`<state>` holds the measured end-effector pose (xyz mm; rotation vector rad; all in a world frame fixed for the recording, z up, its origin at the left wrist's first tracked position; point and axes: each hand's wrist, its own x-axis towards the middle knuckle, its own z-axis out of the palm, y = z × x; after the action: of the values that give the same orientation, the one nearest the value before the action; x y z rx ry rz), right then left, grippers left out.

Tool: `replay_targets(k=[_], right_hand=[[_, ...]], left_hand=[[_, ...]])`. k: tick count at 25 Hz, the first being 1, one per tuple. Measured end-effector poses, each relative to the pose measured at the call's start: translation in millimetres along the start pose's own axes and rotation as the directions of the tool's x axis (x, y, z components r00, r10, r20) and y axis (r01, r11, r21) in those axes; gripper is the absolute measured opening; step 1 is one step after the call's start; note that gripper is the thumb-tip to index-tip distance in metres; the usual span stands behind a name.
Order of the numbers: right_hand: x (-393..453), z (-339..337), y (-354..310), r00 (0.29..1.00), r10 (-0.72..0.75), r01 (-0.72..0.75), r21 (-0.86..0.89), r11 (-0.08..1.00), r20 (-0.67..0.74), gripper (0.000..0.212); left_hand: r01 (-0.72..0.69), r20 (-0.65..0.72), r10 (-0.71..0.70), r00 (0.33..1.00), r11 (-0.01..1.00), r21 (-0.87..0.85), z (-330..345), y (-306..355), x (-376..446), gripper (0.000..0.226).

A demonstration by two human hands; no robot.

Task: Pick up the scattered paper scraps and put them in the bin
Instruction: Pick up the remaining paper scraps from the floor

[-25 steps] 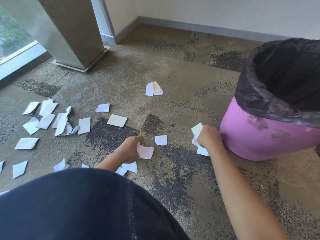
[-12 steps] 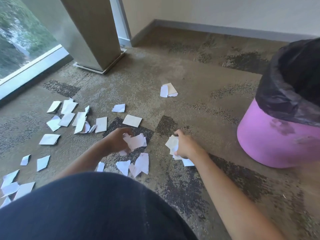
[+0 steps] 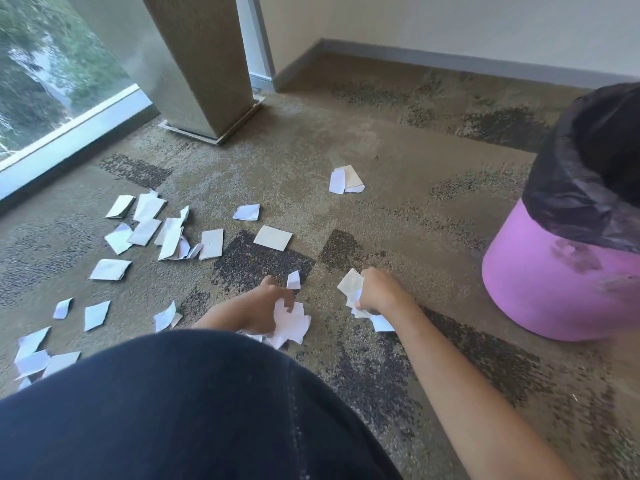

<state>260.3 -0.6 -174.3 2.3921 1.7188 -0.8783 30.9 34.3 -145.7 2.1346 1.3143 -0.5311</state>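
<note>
Several white paper scraps [image 3: 169,237] lie scattered on the carpet, most in a cluster at the left. My left hand [image 3: 265,303] is low over the floor and grips a bunch of scraps [image 3: 291,325], one small piece sticking up by its fingertips. My right hand [image 3: 379,294] holds its own bundle of scraps [image 3: 351,284], close to the left hand. The pink bin [image 3: 554,292] with a black liner stands on the floor at the right, about an arm's reach from my right hand.
A tapered column base [image 3: 207,74] stands at the back left beside a floor-level window [image 3: 52,71]. Two more scraps [image 3: 344,180] lie apart in the middle of the carpet. My dark-clothed knee [image 3: 173,410] fills the lower left.
My right hand has moved left from beside the bin to the middle of the floor, still holding its scraps. The left hand has gathered more scraps from the floor.
</note>
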Motion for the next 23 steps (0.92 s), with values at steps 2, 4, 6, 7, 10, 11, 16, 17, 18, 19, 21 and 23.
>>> replay_targets(k=[2, 4, 6, 7, 10, 11, 16, 17, 18, 19, 21, 23], right_hand=[[-0.5, 0.3, 0.2, 1.000, 0.006, -0.006, 0.002, 1.000, 0.002, 0.035], [-0.9, 0.0, -0.4, 1.000, 0.008, -0.008, 0.001, 1.000, 0.007, 0.035], [-0.9, -0.7, -1.6, 1.000, 0.011, -0.011, -0.014, 1.000, 0.012, 0.038], [-0.7, -0.9, -1.8, 1.000, 0.013, -0.013, -0.019, 1.000, 0.016, 0.039], [0.6, -0.8, -1.6, 0.999, 0.020, -0.020, -0.023, 1.000, 0.033, 0.041], [0.8, -0.9, -1.3, 0.999, 0.021, -0.020, -0.025, 0.999, 0.036, 0.041], [3.7, 0.0, -1.2, 0.999, 0.024, -0.022, -0.046, 0.999, 0.044, 0.042], [4.5, 0.6, -1.1, 0.999, 0.026, -0.023, -0.054, 0.998, 0.044, 0.043], [5.1, 1.3, -0.9, 0.999, 0.025, -0.022, -0.064, 0.998, 0.043, 0.044], [5.2, 2.1, -0.3, 0.999, 0.022, -0.020, -0.069, 0.997, 0.039, 0.045], [4.9, 3.2, 0.2, 0.999, 0.022, -0.021, -0.064, 0.998, 0.025, 0.047], [4.9, 4.0, 0.3, 1.000, 0.015, -0.014, -0.061, 0.998, 0.015, 0.048]], left_hand=[[-0.002, -0.009, 0.003, 1.000, 0.999, 0.032, 11.4, 3.7, -0.2, 0.050], [0.010, -0.013, -0.010, 1.000, 1.000, 0.019, 20.1, 6.9, 0.1, 0.054], [0.048, 0.004, -0.048, 0.999, 0.999, -0.014, 24.9, 10.9, 0.6, 0.064], [0.071, 0.001, -0.071, 0.997, 0.997, -0.032, 26.5, 14.0, 0.7, 0.070], [0.121, -0.081, -0.130, 0.988, 0.986, -0.114, 32.0, 22.3, 0.4, 0.078], [0.128, -0.116, -0.146, 0.983, 0.981, -0.146, 34.1, 24.5, 0.3, 0.076], [0.080, -0.144, -0.113, 0.983, 0.973, -0.218, 32.9, 32.1, -3.1, 0.055], [0.058, -0.148, -0.093, 0.985, 0.972, -0.227, 31.0, 33.0, -2.6, 0.051], [0.041, -0.156, -0.078, 0.985, 0.973, -0.227, 29.0, 34.1, -2.2, 0.046], [0.037, -0.159, -0.074, 0.984, 0.974, -0.223, 27.1, 34.6, -1.2, 0.042], [0.054, -0.147, -0.091, 0.985, 0.970, -0.237, 25.2, 35.2, 0.7, 0.034], [0.077, -0.116, -0.111, 0.987, 0.960, -0.269, 25.6, 36.1, 2.7, 0.029]])
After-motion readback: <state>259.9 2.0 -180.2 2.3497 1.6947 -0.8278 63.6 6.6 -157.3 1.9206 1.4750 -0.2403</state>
